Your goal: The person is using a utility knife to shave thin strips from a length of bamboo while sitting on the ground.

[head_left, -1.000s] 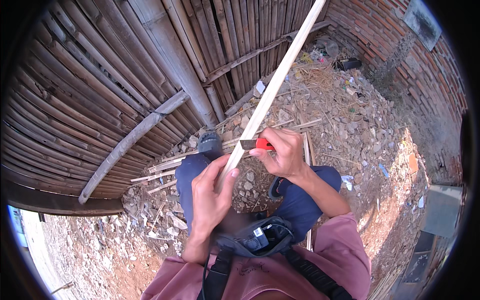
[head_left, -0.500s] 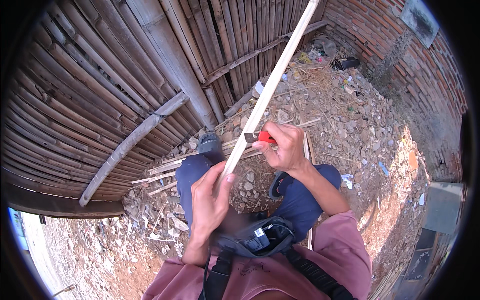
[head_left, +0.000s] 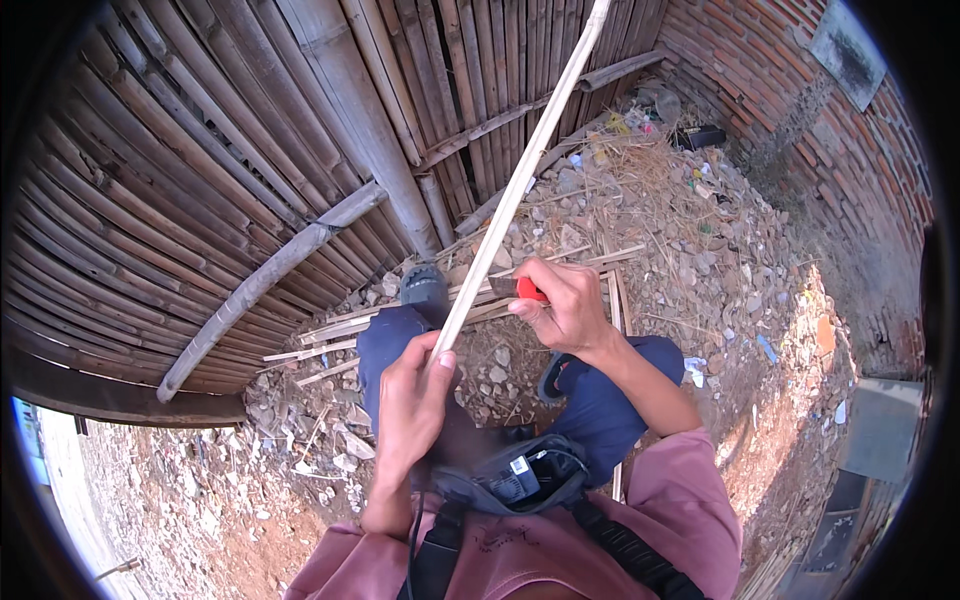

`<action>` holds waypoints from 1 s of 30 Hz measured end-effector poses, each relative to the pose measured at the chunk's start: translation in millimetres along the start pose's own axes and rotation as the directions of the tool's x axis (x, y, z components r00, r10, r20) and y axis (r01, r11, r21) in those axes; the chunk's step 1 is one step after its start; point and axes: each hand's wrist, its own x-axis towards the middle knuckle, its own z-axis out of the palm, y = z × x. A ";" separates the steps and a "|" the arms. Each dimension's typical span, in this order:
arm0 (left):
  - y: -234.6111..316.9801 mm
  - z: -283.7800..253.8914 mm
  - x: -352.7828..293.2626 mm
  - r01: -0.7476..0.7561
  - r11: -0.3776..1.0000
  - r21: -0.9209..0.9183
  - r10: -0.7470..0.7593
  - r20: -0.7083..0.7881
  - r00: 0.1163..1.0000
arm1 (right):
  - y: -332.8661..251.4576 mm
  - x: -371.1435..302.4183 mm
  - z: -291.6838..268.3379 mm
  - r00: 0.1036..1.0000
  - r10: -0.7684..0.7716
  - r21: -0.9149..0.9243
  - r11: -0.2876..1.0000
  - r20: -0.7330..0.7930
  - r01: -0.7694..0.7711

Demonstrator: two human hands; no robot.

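Observation:
My left hand (head_left: 412,397) is closed around the lower end of a long, pale bamboo strip (head_left: 507,215), with the thumb lying along it. The strip slants up and to the right, away from me, and its far end reaches the top edge of the view. My right hand (head_left: 570,305) grips a red-handled knife (head_left: 529,290) whose short dark blade points left. A small gap seems to lie between the blade and the strip. Part of the handle is hidden inside my fingers.
Pale bamboo strips (head_left: 340,328) lie on the rubble ground (head_left: 650,215) around my feet. A bamboo slat wall (head_left: 170,200) rises at the left, with a pole (head_left: 270,285) across it. A brick wall (head_left: 780,110) stands at the far right. An open dark waist pouch (head_left: 510,470) rests at my lap.
The bamboo strip has swung to the left at its far end. My right hand has drawn the knife slightly down and away from the strip, which the blade was touching before.

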 end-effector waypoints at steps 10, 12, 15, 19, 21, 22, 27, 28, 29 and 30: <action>-3.7 9.8 1.9 -0.074 0.996 0.054 0.076 -0.036 0.996 | -9.7 -1.6 15.4 0.995 -0.097 -0.083 0.992 -0.036 0.094; 1.1 9.9 1.1 -0.080 0.992 0.099 0.085 -0.048 0.995 | -10.0 -1.8 14.2 0.994 -0.102 -0.108 0.989 -0.049 0.096; 5.4 11.2 -0.1 -0.085 0.988 0.131 0.094 -0.070 0.993 | -6.4 -0.3 10.2 0.990 -0.125 -0.159 0.981 -0.060 0.114; 9.3 9.3 -2.0 -0.075 0.987 0.145 0.085 -0.066 0.994 | -2.8 3.7 4.8 0.988 -0.137 -0.207 0.971 -0.075 0.119; 8.3 8.3 -3.7 -0.065 0.988 0.142 0.074 -0.062 0.995 | 0.9 7.4 1.3 0.990 -0.075 -0.196 0.979 -0.118 0.051; 6.7 8.2 -5.7 -0.060 0.989 0.135 0.069 -0.059 0.996 | 4.7 8.8 -2.3 0.989 -0.007 -0.167 0.986 -0.150 -0.019; -13.8 1.9 -37.6 -0.017 0.992 0.121 0.018 -0.004 1.000 | 61.9 37.5 -54.1 0.865 0.270 -0.125 0.928 -0.423 -0.350; -15.1 -0.2 -38.4 -0.006 0.989 0.151 0.008 -0.014 1.000 | 65.7 33.6 -59.0 0.852 0.291 -0.082 0.930 -0.434 -0.359; -13.4 -0.9 -39.7 0.008 0.984 0.180 -0.002 -0.031 1.000 | 70.6 29.9 -61.5 0.842 0.311 -0.036 0.931 -0.440 -0.363; -12.5 -1.7 -40.8 0.022 0.978 0.209 -0.012 -0.049 0.999 | 74.7 27.8 -59.6 0.832 0.331 0.010 0.931 -0.444 -0.365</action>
